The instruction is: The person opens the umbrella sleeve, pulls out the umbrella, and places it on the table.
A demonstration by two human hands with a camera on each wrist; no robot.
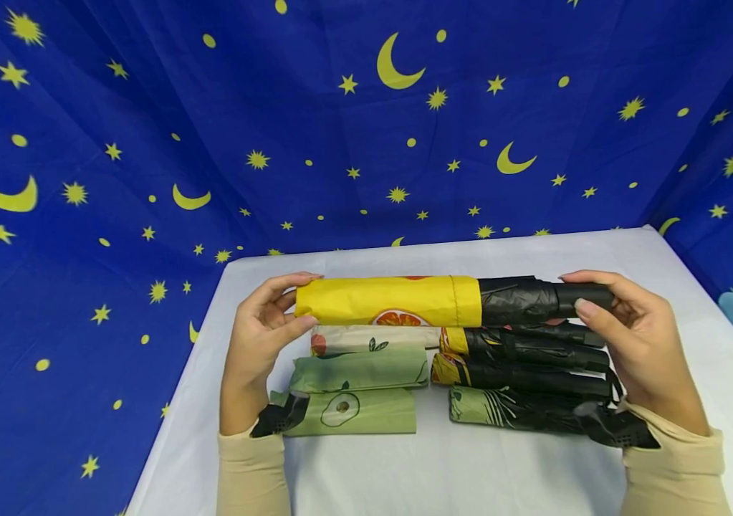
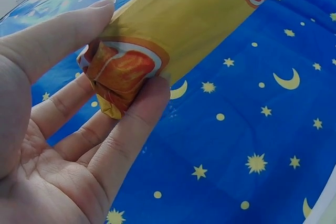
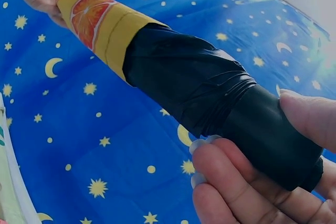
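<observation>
A folded black umbrella [image 1: 517,301] sits partly inside a yellow sleeve [image 1: 353,297] printed with orange slices, held level above the table. My left hand [image 1: 267,326] pinches the sleeve's left end between thumb and fingers; the left wrist view shows the sleeve [image 2: 173,30] bunched at that end. On the right, my right hand [image 1: 643,337] grips the umbrella's smooth black handle [image 3: 273,129], thumb on one side and fingers on the other. The right wrist view shows the black canopy [image 3: 178,77] emerging from the sleeve's open edge.
Below lie flat sleeves: a green avocado one [image 1: 372,412], a plain green one [image 1: 360,370] and a cream one [image 1: 398,335]. Beside them several folded umbrellas [image 1: 527,376] lie in a stack of rows. A white cloth covers the table [image 1: 469,473]; a blue starry curtain [image 1: 314,129] hangs behind.
</observation>
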